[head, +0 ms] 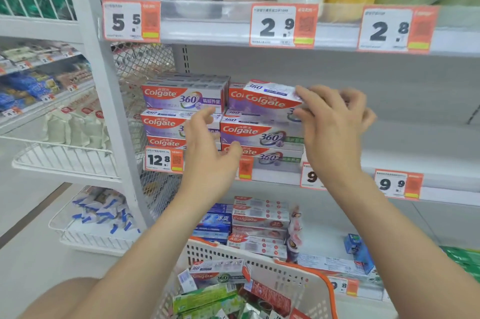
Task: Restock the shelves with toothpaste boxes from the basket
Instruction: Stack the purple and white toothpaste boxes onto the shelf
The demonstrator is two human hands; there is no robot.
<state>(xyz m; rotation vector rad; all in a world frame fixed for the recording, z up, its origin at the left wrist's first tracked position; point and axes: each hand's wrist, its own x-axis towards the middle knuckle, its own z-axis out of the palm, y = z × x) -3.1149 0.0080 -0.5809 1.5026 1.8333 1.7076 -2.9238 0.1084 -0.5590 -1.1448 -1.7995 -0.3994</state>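
My right hand (332, 121) pinches the right end of a red and white toothpaste box (270, 96), held tilted above the right stack of toothpaste boxes (259, 134) on the middle shelf (415, 152). My left hand (207, 142) hovers with relaxed fingers in front of the left stack (179, 100), holding nothing. The white basket (259, 269) with an orange handle sits low in front of me, with a toothpaste box (218, 270) and other packets inside.
Price tags (283, 25) line the shelf edges. The lower shelf holds more toothpaste boxes (257, 225). The middle shelf to the right of the stacks is bare. A white wire rack (67, 160) with packets stands to the left.
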